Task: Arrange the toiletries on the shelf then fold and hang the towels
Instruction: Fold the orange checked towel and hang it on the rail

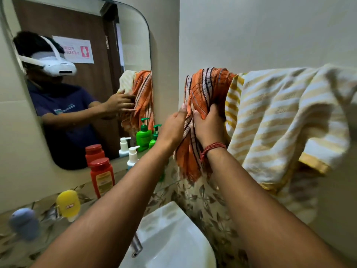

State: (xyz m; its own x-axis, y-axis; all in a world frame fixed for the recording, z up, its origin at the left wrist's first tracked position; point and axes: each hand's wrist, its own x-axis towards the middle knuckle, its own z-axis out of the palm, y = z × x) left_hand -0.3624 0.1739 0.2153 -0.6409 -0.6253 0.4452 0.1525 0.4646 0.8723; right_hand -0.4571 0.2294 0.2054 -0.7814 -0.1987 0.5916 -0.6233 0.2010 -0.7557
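Orange checked cloth, the orange towel [204,105], is draped over a rail on the right-hand wall and hangs down with its fringed lower edge above the patterned tiles. It is gripped at mid-height by both hands: the left hand [172,128] is curled round its left edge, thumb up, and the right hand [209,124] is closed on the bunched fabric just beside, a red thread [212,148] being worn at that wrist. The two grips are almost touching, with only a fold of cloth between them.

At 3 o'clock from the hands, the yellow striped towel [286,120] is hung on the same rail, its left edge touching the orange one and its lower hem sagging unevenly. Bare wall is left above the rail.

At 9 o'clock, along the shelf [46,213] under the mirror [81,84], the toiletries are lined up: a green pump bottle [154,139] nearest the corner, a white pump bottle [133,156], a red bottle [102,176], a yellow container [68,205] and a blurred grey-blue item [24,223] at the near end. Small gaps are kept between them.

At 6 o'clock, the white basin [173,244] is seen beneath the forearms, its tap [137,245] at the left rim.
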